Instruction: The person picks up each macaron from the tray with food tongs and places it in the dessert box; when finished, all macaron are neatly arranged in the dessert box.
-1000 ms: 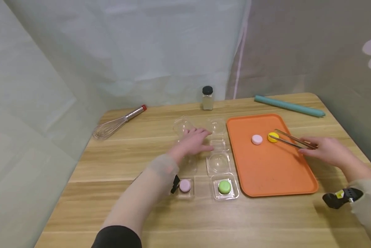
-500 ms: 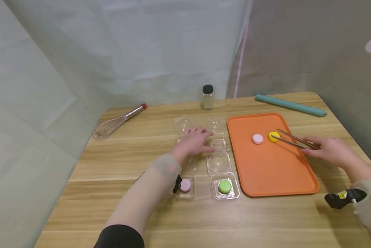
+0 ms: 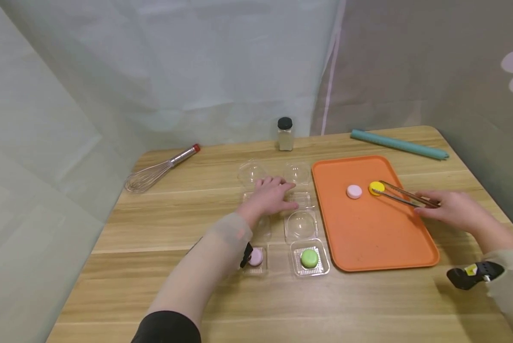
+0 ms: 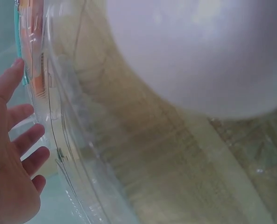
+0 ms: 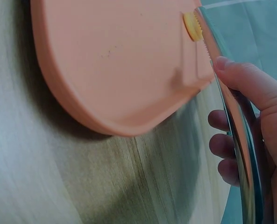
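My right hand (image 3: 449, 208) grips metal tongs (image 3: 406, 194) over the right side of the orange tray (image 3: 381, 238). Their tips stand on either side of a yellow macaron (image 3: 376, 188), and a pale pink macaron (image 3: 353, 191) lies to its left. In the right wrist view, the toothed edge of the tongs overlaps the yellow macaron (image 5: 192, 27). My left hand (image 3: 271, 196) reaches over the clear plastic boxes with fingers spread and holds nothing. Nearer me, a green macaron (image 3: 309, 258) sits in one clear box (image 3: 325, 271), and a lilac macaron (image 3: 255, 257) in another, partly behind my wrist.
Clear domed lids (image 3: 297, 172) stand beyond my left hand. A whisk (image 3: 162, 169) lies at the back left, a black-capped jar (image 3: 285, 136) stands at the back middle, and a teal roll (image 3: 400, 144) lies behind the tray. Cloth hangs along the table's far edge.
The tongs' tips have drawn closer together around the yellow macaron. My left hand has hardly moved, and the macarons lie where they were.
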Available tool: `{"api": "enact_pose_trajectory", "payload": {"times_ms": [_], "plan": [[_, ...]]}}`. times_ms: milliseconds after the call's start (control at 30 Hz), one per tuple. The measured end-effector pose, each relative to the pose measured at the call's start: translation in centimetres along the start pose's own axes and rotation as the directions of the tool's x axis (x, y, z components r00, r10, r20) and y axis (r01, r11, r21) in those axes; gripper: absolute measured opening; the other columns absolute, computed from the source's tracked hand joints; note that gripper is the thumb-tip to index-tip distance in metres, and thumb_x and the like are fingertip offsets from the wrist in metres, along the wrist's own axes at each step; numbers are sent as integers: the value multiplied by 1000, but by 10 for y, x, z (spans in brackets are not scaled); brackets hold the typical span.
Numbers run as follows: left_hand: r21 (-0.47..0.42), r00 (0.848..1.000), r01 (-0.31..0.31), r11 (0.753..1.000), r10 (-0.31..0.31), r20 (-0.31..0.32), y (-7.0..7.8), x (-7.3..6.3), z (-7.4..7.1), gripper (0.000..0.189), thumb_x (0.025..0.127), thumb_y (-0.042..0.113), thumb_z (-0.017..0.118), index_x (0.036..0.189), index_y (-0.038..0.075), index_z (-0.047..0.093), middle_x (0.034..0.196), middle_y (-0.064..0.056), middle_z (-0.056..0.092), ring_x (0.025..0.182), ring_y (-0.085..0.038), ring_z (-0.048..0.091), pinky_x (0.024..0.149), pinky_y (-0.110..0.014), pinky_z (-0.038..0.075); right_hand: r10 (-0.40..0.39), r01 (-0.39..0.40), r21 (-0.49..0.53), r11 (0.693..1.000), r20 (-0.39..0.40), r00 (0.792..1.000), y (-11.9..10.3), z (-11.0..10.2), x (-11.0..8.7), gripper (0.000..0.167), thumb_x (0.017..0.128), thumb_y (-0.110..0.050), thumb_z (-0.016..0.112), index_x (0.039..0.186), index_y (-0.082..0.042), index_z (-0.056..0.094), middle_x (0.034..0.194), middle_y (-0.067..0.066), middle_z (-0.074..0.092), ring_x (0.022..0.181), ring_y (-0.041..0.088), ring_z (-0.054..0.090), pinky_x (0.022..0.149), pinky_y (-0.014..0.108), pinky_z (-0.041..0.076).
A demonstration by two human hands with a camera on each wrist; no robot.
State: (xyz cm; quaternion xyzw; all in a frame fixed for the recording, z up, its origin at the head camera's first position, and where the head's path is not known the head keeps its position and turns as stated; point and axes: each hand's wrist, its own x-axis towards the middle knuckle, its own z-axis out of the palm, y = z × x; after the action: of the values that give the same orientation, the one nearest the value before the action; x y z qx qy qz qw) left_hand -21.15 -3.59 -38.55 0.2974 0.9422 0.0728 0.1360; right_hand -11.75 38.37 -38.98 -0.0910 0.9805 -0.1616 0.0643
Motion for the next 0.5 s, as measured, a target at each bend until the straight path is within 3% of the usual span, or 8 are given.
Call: {"api": "enact_pose_trajectory", "payload": {"times_ms": [233, 500], "plan": [[8, 1000, 0, 1000, 0, -12, 1, 1, 2, 72, 83, 57, 59, 143, 22, 39, 138, -5, 41, 124, -25, 33, 104, -46, 18, 20, -20, 3, 1000, 12, 1000, -1, 1, 2, 59, 84, -42, 66, 122, 3, 58, 88, 15, 68, 82, 34, 62, 69, 51, 47], [21, 1000, -5, 1000, 6, -27, 0, 3, 5, 74, 82, 58, 59, 142, 19, 40, 138, -5, 41, 123, -26, 34, 99, -43, 23, 58, -61, 34, 998, 73, 996, 0, 1, 5, 66, 85, -46, 65, 125, 5, 54, 95, 22, 66, 89, 41, 60, 72, 55, 45]]}}
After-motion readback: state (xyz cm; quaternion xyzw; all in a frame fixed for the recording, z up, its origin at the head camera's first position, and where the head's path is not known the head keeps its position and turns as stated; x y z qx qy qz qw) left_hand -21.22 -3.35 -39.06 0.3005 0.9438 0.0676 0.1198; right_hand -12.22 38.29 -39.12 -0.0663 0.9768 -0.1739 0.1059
